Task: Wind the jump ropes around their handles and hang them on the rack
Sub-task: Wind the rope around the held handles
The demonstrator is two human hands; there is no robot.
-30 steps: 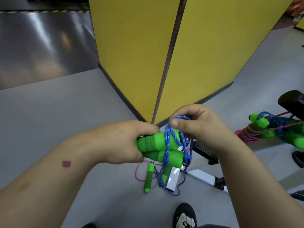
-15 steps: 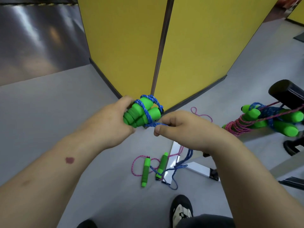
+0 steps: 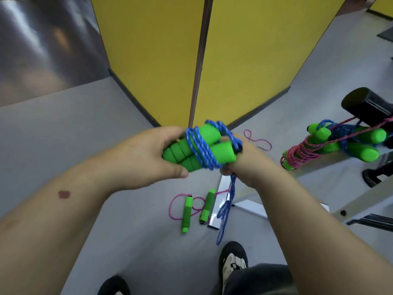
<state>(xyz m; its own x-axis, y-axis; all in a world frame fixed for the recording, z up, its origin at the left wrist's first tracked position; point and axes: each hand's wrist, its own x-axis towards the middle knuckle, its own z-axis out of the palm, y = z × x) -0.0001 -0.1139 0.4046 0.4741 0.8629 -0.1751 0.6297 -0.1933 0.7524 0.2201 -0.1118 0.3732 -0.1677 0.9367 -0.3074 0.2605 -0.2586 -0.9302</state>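
My left hand [image 3: 153, 156] grips two green foam handles [image 3: 212, 145] held side by side, with several turns of blue rope [image 3: 202, 150] wound around them. My right hand [image 3: 244, 165] sits just under and behind the handles' right end, pinching the blue rope; its loose tail [image 3: 225, 211] hangs down toward the floor. A pink jump rope [image 3: 176, 207] with two green handles [image 3: 187, 213] lies unwound on the floor below. At the right, wound pink and blue ropes [image 3: 331, 145] with green handles hang on the rack [image 3: 340, 167].
A yellow partition corner [image 3: 197, 60] stands straight ahead. A black padded roller [image 3: 365, 103] is above the rack at the far right. White metal frame legs [image 3: 251, 207] lie on the grey floor. My shoes [image 3: 234, 262] show at the bottom.
The handles have turned more level, and another turn of blue rope has gone around them. My right hand moved from beside the bundle to under its right end.
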